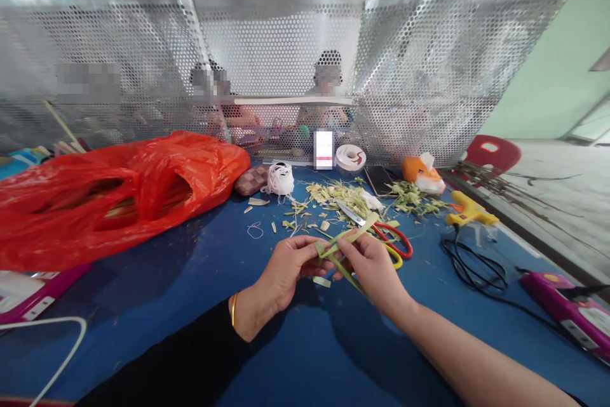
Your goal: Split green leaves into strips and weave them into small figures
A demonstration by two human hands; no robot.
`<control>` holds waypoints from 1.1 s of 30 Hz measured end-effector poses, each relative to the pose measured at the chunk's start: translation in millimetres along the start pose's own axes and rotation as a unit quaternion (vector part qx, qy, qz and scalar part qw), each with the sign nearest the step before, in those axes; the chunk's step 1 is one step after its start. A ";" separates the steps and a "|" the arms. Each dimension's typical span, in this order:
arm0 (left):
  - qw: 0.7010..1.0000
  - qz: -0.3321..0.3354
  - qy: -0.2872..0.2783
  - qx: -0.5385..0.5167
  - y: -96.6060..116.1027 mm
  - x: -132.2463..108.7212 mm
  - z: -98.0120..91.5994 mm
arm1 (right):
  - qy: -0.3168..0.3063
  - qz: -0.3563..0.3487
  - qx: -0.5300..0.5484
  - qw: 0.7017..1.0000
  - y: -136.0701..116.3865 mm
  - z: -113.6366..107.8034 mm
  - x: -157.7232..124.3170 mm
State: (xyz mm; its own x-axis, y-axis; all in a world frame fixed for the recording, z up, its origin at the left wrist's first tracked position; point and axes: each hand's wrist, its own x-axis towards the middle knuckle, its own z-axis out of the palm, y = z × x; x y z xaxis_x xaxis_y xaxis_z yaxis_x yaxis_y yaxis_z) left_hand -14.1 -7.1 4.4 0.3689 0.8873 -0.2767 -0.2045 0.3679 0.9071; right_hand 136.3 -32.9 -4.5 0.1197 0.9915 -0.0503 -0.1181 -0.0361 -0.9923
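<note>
Between my hands are green leaf strips (328,253), crossed and folded over one another above the blue table (200,305). My left hand (291,267) pinches the folded part between thumb and fingers. With thumb and fingertips, my right hand (369,262) grips the same strips from the other side; one pale end sticks up past it and another trails beneath. Just behind my right hand lie scissors (405,245) with red and yellow handles, partly hidden by the hand. Pale green leaf scraps (328,194) are strewn beyond the hands.
A red plastic bag (210,159) fills the left side. White string (280,180), a ribbon roll (350,158) and a tissue pack (423,173) stand at the back. A yellow glue gun (471,209), its black cord and a purple power strip (562,305) lie right. Behind the perforated screen (286,32) sit people.
</note>
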 end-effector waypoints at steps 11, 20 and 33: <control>1.000 -0.022 -0.013 0.015 2.0 -1.8 1.5 | 0.031 -0.031 -0.141 0.989 -2.5 -6.3 0.2; 0.998 -0.053 0.007 -0.029 7.0 0.5 -2.0 | -0.020 0.011 -0.103 0.994 0.1 -5.5 0.3; 0.997 -0.052 0.001 -0.060 17.4 3.5 -10.0 | -0.192 -0.375 -0.328 0.846 -17.8 -18.3 -6.0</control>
State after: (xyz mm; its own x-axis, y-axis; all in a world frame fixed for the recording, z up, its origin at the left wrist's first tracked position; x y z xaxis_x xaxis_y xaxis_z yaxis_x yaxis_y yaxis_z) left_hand -25.4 5.3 16.0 0.3929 0.8428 -0.3679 -0.2714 0.4885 0.8293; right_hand 155.8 -40.5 11.4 -0.4254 0.7285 0.5369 0.4355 0.6849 -0.5842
